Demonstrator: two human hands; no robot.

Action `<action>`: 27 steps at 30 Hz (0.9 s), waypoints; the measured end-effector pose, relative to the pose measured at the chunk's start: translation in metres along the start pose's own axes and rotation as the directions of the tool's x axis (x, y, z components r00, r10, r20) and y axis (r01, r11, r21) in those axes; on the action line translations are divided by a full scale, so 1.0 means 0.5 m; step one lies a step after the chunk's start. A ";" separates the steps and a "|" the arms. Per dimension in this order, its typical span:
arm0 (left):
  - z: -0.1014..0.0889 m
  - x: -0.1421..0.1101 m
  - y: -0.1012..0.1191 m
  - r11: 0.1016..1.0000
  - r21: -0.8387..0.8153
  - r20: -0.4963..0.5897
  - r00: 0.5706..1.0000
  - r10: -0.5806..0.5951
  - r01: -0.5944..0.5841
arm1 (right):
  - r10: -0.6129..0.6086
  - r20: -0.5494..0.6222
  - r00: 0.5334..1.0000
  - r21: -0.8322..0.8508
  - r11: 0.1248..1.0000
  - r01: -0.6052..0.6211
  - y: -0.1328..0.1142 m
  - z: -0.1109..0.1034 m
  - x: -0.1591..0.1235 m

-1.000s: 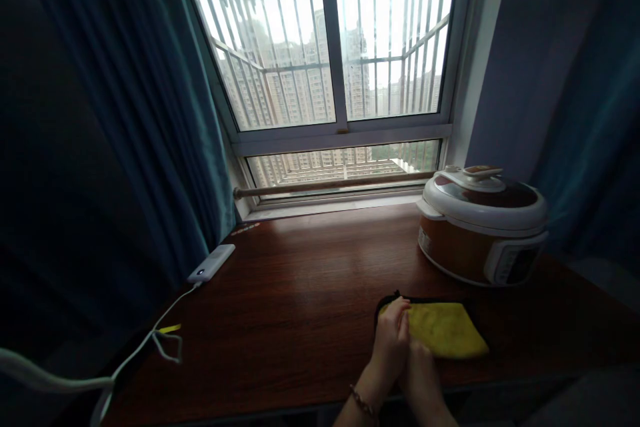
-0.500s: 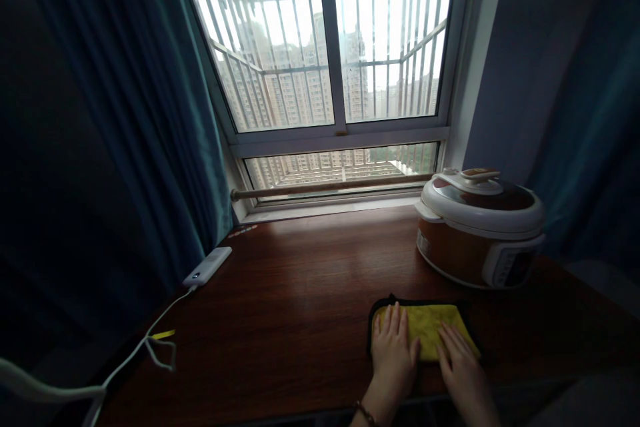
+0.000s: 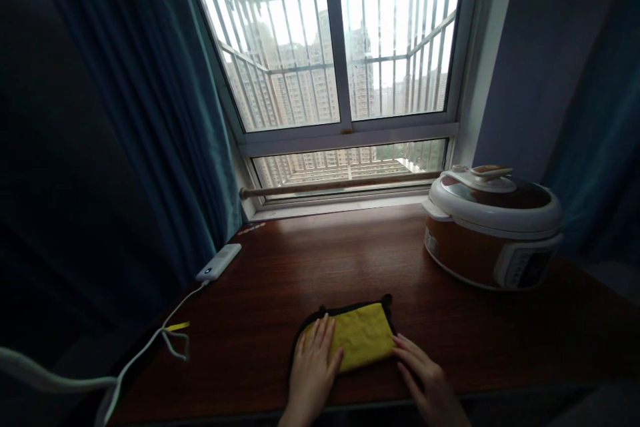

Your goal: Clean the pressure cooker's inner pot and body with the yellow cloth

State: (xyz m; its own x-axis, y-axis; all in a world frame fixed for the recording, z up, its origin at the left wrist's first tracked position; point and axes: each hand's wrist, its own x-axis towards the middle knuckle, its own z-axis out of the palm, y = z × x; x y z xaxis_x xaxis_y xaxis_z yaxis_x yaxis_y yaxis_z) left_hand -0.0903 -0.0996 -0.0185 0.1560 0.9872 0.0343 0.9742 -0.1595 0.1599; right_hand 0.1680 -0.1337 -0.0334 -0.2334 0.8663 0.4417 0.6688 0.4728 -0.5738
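A folded yellow cloth (image 3: 363, 337) with black edging lies on the brown wooden table (image 3: 240, 347), near its front edge. My left hand (image 3: 314, 360) rests flat on the cloth's left part, fingers stretched out and pointing away from me. At the cloth's right edge, my right hand (image 3: 423, 370) touches the near corner with its fingertips. The fingers of that hand are extended, and its thumb lies lower, apart from them, on the table side.
A white and brown electric cooker (image 3: 493, 230) stands at the right. At the left edge lies a white power strip (image 3: 220, 262) with a white cable (image 3: 135, 357) and a yellow tag (image 3: 179, 326). Blue curtains (image 3: 165, 113) flank a barred window (image 3: 345, 53) behind.
Both hands and the cloth have shifted left across the table. My right hand has gone from lying on the cloth to its right edge. The view has turned slightly.
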 end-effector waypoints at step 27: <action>0.028 0.021 0.074 0.932 0.184 -0.249 0.932 -0.264 0.313 | 0.046 -0.243 0.969 -0.214 0.972 -0.100 0.166 -0.057 -0.017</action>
State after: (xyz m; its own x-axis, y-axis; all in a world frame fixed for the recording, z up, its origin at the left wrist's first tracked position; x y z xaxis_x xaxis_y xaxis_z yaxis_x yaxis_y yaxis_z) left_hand -0.0502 -0.0950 -0.0258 -0.1525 0.9598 0.2358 0.9866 0.1620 -0.0213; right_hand 0.2458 -0.1064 -0.0653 -0.0241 0.8218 0.5693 0.8243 0.3385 -0.4537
